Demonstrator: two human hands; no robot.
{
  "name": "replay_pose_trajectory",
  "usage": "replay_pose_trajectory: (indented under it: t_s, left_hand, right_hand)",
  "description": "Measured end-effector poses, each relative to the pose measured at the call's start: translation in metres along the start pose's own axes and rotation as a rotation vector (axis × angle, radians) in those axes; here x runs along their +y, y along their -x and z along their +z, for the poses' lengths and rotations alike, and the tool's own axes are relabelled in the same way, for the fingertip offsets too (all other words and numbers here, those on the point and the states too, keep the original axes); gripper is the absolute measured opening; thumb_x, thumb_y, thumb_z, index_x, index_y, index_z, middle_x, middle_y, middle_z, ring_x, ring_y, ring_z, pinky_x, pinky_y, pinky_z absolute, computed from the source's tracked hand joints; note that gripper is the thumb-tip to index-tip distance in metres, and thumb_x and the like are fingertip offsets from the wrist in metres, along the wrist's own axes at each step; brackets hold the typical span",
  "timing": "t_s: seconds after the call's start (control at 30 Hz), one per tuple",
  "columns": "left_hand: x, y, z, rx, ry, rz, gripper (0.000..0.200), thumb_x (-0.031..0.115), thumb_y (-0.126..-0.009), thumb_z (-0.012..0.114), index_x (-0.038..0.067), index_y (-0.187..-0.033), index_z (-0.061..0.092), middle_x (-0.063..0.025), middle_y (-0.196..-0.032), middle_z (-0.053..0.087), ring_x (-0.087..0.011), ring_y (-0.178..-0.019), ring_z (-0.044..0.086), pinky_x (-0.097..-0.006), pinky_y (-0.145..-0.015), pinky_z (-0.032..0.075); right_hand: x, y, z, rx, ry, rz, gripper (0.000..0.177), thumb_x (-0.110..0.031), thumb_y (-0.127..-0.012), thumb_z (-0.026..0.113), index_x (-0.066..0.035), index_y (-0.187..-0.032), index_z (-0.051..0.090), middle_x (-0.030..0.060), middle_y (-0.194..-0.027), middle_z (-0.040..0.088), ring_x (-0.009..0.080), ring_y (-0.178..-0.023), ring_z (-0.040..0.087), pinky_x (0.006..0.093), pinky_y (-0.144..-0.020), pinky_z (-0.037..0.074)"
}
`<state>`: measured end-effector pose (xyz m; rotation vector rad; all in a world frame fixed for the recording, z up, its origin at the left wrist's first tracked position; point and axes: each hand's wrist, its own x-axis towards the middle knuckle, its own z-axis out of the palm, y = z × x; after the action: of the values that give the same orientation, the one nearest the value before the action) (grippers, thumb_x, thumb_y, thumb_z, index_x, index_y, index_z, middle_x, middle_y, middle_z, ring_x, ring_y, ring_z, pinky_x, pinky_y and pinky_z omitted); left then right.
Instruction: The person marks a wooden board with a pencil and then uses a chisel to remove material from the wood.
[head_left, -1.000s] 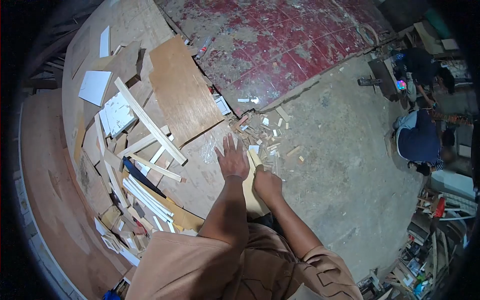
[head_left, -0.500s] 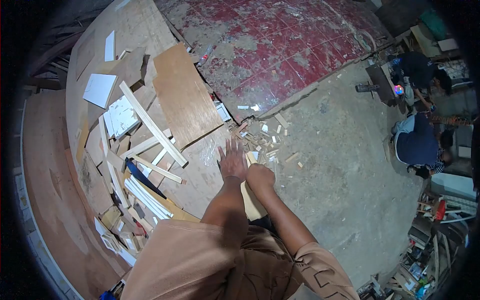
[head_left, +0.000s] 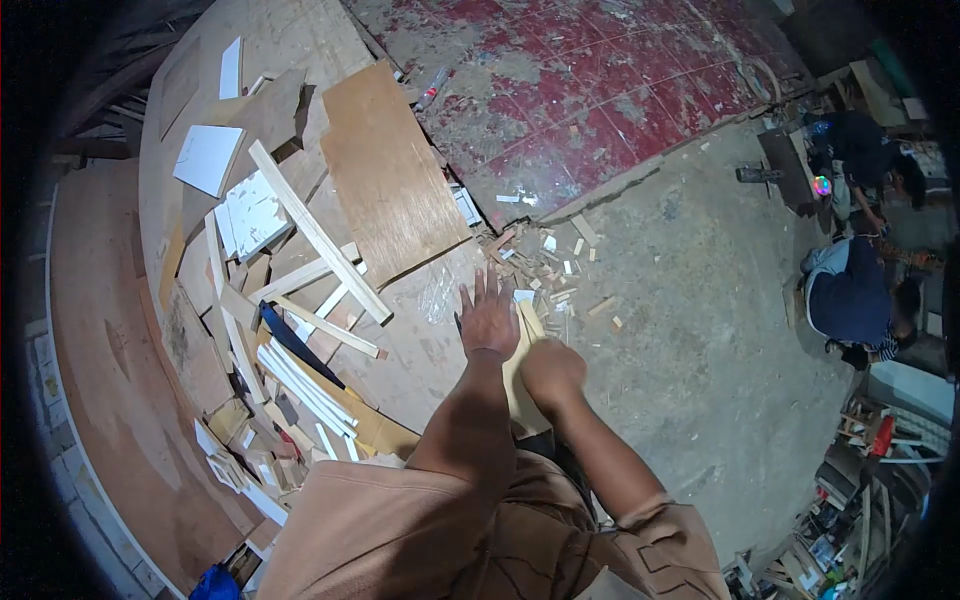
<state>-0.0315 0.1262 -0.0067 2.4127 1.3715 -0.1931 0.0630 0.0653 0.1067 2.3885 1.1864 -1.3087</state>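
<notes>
My left hand (head_left: 490, 318) lies flat with its fingers spread, pressing on a pale wooden board (head_left: 519, 405) in front of my body. Just right of it, my right hand (head_left: 553, 375) is closed in a fist over the board's right edge and slightly blurred. What it grips is hidden beneath the fingers. At the board's far end, a narrow pale strip (head_left: 531, 318) shows with a dark line along it. Small wood offcuts (head_left: 568, 267) are scattered on the floor beyond my hands.
To the left lie a brown plywood sheet (head_left: 395, 170), a long pale wood strip (head_left: 318, 230), white-faced panels (head_left: 208, 158) and a bundle of white strips (head_left: 305, 390). Two people (head_left: 850, 285) sit at the far right. Clutter (head_left: 835, 530) fills the lower right.
My right hand has drawn back toward my body and slightly right, opening a gap from the left hand. My left hand stays on the board. The whole view has shifted a little.
</notes>
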Motion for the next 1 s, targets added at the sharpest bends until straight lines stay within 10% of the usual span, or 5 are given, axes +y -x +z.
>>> replay_pose_trajectory:
  t_s: [1.0]
  left_hand:
    - [0.000, 0.000, 0.004, 0.054, -0.032, 0.020, 0.048, 0.026, -0.095, 0.044, 0.013, -0.140, 0.045, -0.0139, -0.158, 0.021, -0.0336, -0.147, 0.015, -0.0555, -0.118, 0.010]
  right_hand:
    - [0.021, 0.078, 0.000, 0.198, 0.278, -0.238, 0.014, -0.011, -0.080, 0.055, -0.003, -0.080, 0.067, 0.0164, -0.083, 0.068, 0.0333, -0.078, 0.070, 0.0422, -0.064, 0.056]
